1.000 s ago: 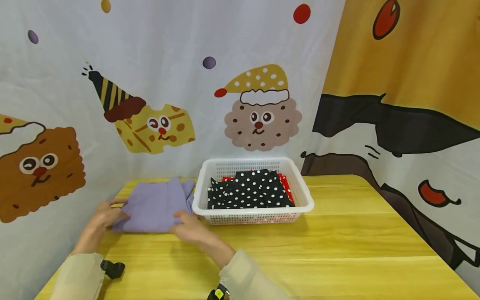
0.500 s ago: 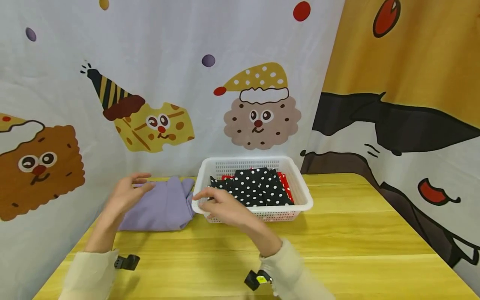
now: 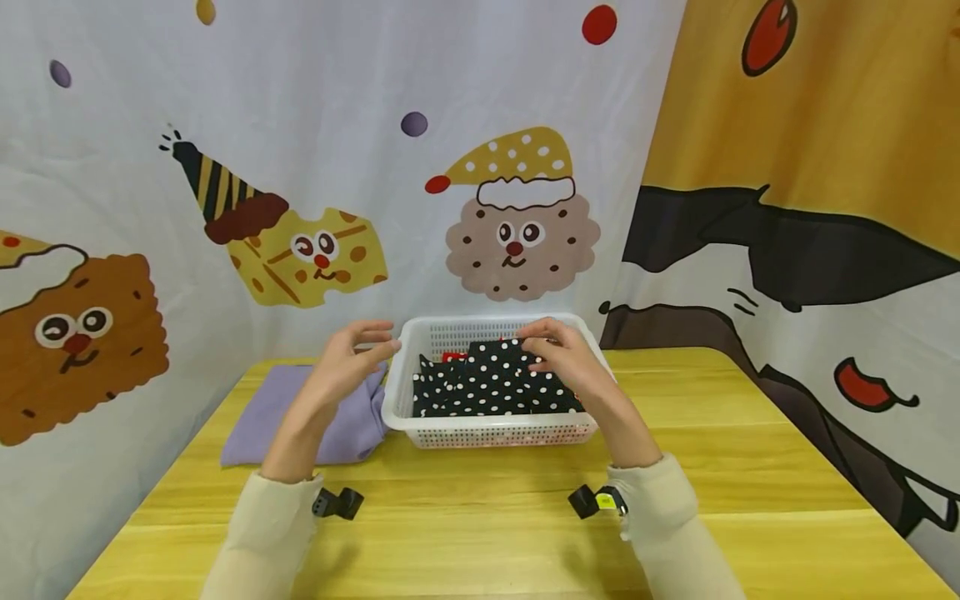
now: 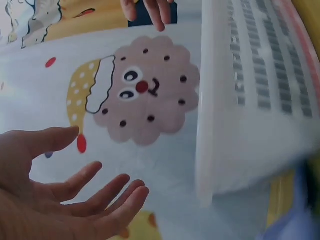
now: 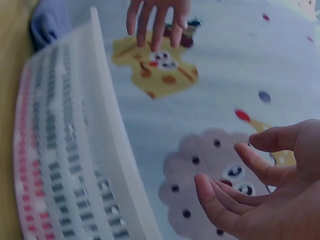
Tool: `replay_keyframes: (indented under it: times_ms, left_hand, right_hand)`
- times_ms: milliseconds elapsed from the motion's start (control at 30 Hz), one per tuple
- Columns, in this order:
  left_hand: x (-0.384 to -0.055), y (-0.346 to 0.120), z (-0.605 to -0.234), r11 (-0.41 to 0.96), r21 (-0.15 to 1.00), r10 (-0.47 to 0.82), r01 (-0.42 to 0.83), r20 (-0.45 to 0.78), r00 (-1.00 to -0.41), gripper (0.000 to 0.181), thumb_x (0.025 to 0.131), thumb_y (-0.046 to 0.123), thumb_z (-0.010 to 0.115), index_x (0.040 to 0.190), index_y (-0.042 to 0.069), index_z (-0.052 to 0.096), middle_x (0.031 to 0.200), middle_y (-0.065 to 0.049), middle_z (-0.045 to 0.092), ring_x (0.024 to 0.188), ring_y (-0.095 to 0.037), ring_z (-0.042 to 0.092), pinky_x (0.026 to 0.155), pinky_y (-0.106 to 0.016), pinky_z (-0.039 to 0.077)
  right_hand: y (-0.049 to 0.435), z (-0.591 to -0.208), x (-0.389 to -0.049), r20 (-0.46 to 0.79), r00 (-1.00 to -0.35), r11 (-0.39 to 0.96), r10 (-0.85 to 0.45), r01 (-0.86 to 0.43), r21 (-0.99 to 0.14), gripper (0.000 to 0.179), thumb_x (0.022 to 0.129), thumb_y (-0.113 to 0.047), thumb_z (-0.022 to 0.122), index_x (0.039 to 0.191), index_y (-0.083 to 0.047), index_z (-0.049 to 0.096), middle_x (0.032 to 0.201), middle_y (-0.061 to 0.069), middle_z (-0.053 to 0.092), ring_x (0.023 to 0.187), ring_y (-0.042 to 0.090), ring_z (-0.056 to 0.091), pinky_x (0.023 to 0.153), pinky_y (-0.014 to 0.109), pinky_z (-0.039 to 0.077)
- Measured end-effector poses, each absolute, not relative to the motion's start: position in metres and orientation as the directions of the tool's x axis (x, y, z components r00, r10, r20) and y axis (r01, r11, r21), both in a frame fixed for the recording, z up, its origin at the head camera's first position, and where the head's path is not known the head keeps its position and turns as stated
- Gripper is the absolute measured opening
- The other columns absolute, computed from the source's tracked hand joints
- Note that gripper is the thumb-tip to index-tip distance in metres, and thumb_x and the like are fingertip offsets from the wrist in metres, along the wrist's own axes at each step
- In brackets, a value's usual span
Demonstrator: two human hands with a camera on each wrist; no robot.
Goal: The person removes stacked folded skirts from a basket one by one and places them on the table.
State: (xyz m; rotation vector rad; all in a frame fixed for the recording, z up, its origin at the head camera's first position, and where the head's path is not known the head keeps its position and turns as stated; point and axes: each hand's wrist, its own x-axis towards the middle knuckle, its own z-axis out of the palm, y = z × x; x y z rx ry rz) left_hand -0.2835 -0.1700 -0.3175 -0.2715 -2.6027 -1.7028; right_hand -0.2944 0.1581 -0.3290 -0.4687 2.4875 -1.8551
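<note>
A white plastic basket [image 3: 495, 432] stands at the back of the table, holding black cloth with white dots [image 3: 480, 387] and a bit of red cloth [image 3: 453, 357]. Left of it lies a folded purple cloth [image 3: 258, 417], partly covered by my left arm. My left hand [image 3: 348, 362] hovers by the basket's left end, fingers apart and holding nothing. Above the basket's right side is my right hand [image 3: 566, 358], also without anything in it. In both wrist views the fingers are loosely bent, with a gap between them and the basket wall [image 5: 107, 115].
The yellow wood-grain table [image 3: 465, 517] stretches in front of the basket and to its right. A printed curtain [image 3: 322, 83] with cartoon figures hangs right behind the table's back edge. Each wrist carries a small black camera.
Both hands have let go of the purple cloth and risen. They have moved to the right, the right hand across the basket and the left to its near end. The purple cloth stays put.
</note>
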Motion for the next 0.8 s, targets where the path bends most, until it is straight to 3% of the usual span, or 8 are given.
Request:
replay_keyframes:
  times_ms: [300,433,600,800]
  left_hand:
    - [-0.307,-0.128,-0.332,0.224,0.973,0.177,0.048,0.008,-0.984,0.058,0.104,0.023,0.06,0.155,0.007,0.039,0.156,-0.025,0.042,0.143,-0.04,0.045,0.117,-0.057,0.042]
    - [-0.313,-0.116,-0.338,0.238,0.971,0.196,0.014,-0.034,-0.98,0.058,0.103,0.028,0.061,0.155,0.012,0.039,0.156,-0.02,0.046,0.141,-0.038,0.048,0.114,-0.059,0.044]
    - [-0.318,-0.107,-0.346,0.29,0.957,0.163,-0.019,-0.069,-0.984,0.06,0.102,0.035,0.063,0.154,0.015,0.041,0.155,-0.016,0.048,0.142,-0.038,0.046,0.113,-0.064,0.039]
    - [-0.322,-0.107,-0.355,0.322,0.945,0.137,-0.047,-0.095,-0.986,0.064,0.1,0.035,0.064,0.155,0.012,0.04,0.158,-0.018,0.041,0.146,-0.043,0.04,0.118,-0.067,0.033]
  right_hand:
    - [0.196,-0.334,-0.308,0.144,-0.985,0.276,-0.097,-0.166,-0.947,0.032,0.107,-0.02,0.051,0.129,0.001,0.058,0.13,0.017,0.059,0.113,0.021,0.062,0.102,0.04,0.058]
    - [0.203,-0.34,-0.314,0.089,-0.992,0.288,-0.093,-0.112,-0.951,0.033,0.108,-0.022,0.047,0.132,0.001,0.055,0.14,0.02,0.054,0.125,0.029,0.058,0.111,0.047,0.051]
    - [0.205,-0.348,-0.319,-0.004,-0.994,0.284,-0.108,-0.027,-0.959,0.04,0.109,-0.023,0.045,0.14,0.003,0.047,0.154,0.024,0.044,0.143,0.043,0.044,0.119,0.059,0.039]
    - [0.203,-0.358,-0.323,-0.103,-0.99,0.321,-0.096,0.067,-0.945,0.044,0.108,-0.026,0.047,0.144,0.0,0.046,0.153,0.023,0.042,0.142,0.044,0.039,0.118,0.061,0.039]
